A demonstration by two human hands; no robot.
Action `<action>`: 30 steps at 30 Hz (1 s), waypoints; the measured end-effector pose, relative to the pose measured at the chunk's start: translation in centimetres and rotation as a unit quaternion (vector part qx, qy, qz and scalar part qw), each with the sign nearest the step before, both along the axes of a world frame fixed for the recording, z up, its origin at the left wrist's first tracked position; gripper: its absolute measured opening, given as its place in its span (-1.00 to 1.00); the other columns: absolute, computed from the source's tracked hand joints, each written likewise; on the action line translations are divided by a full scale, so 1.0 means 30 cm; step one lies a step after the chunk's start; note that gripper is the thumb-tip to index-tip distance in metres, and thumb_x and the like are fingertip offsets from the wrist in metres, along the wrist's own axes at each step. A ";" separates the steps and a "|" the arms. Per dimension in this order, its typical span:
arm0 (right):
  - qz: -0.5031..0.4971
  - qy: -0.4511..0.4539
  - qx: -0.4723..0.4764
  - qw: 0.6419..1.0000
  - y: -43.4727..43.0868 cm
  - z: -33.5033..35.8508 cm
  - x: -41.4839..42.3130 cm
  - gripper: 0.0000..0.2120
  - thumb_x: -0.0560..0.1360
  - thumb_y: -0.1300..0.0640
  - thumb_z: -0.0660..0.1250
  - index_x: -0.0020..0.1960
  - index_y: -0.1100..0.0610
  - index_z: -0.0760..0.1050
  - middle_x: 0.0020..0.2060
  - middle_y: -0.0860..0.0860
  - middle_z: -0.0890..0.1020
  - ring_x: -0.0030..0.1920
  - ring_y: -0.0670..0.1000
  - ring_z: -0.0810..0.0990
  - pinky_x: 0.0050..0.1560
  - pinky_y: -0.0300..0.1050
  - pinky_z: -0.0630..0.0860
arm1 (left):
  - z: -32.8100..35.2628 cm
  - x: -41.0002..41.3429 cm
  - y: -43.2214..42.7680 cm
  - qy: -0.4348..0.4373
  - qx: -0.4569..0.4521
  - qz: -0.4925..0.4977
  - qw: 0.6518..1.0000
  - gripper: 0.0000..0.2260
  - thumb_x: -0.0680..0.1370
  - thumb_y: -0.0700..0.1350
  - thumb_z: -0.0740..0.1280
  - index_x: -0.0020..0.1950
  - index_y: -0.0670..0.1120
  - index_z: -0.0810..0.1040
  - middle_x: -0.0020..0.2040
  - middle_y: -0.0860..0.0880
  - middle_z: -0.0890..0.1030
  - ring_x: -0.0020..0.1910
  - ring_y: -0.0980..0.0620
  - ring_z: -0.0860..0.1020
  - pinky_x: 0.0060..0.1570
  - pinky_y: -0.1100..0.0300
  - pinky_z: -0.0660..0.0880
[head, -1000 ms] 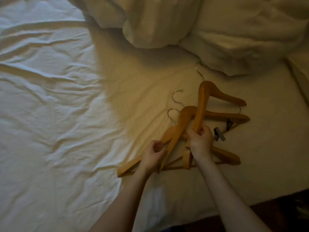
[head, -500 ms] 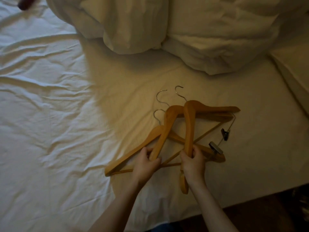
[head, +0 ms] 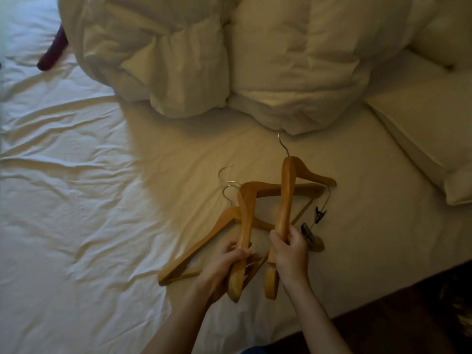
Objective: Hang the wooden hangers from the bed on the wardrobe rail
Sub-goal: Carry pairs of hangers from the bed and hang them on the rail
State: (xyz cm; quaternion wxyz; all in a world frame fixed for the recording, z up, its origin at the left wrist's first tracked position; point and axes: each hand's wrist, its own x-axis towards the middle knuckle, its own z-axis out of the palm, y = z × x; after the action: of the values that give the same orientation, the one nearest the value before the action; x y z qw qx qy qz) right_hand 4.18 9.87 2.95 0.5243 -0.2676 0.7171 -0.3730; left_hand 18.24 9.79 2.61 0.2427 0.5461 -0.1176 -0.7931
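Three wooden hangers with metal hooks lie and hang over the white bed sheet (head: pixel 76 200). My right hand (head: pixel 290 254) grips the lower arm of one hanger (head: pixel 287 195), lifted with its hook pointing toward the duvet. My left hand (head: pixel 224 269) grips the arm of a second hanger (head: pixel 246 215). A third hanger (head: pixel 204 241) lies flat beneath them, its arm stretching to the left. Black metal clips (head: pixel 319 215) on a hanger bar show just right of my right hand. The wardrobe rail is out of view.
A bunched cream duvet (head: pixel 229 60) fills the far side of the bed. A pillow (head: pixel 429 134) lies at the right. A dark purple object (head: pixel 52 52) pokes out at the far left. The bed edge and dark floor (head: pixel 408 315) are at lower right.
My right hand has raised its hanger, so its hook now points further toward the duvet. My left hand has slid lower along its hanger and lifted it off the flat one.
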 end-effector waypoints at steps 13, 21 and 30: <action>-0.023 -0.046 0.014 0.999 0.153 0.168 0.046 -0.94 0.49 0.13 0.32 -0.08 0.12 0.52 -0.20 0.11 0.64 -0.23 0.03 0.60 -0.28 -0.16 0.54 | 0.203 0.133 0.112 -0.102 -0.137 -0.065 0.983 -0.37 0.19 -0.06 0.58 0.20 0.00 0.43 0.07 -0.18 0.62 0.03 -0.12 0.64 0.03 -0.01 0.60; -0.054 -0.133 0.009 0.990 0.237 0.279 0.178 -0.81 0.53 0.14 0.25 0.12 0.16 0.48 -0.09 0.08 0.62 -0.28 -0.02 0.54 -0.37 -0.19 0.53 | 0.286 0.259 0.205 -0.131 -0.222 -0.060 0.964 -0.32 0.18 0.01 0.55 0.24 0.00 0.37 0.12 -0.15 0.57 -0.02 -0.07 0.65 -0.25 0.29 0.57; -0.111 -0.139 0.005 0.984 0.387 0.279 0.226 -0.76 0.56 0.08 0.19 0.14 0.16 0.50 -0.22 0.02 0.62 -0.39 -0.10 0.47 -0.47 -0.29 0.44 | 0.307 0.288 0.292 -0.124 -0.261 -0.071 0.955 -0.51 0.39 -0.13 0.46 0.25 0.00 0.33 0.13 -0.08 0.51 -0.04 -0.05 0.63 -0.29 0.30 0.57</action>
State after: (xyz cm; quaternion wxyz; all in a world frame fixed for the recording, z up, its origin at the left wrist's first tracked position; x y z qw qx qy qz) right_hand 10.95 21.48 11.30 0.5751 -0.1294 0.6646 -0.4591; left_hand 26.87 18.54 11.81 0.3032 0.5478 -0.3879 -0.6764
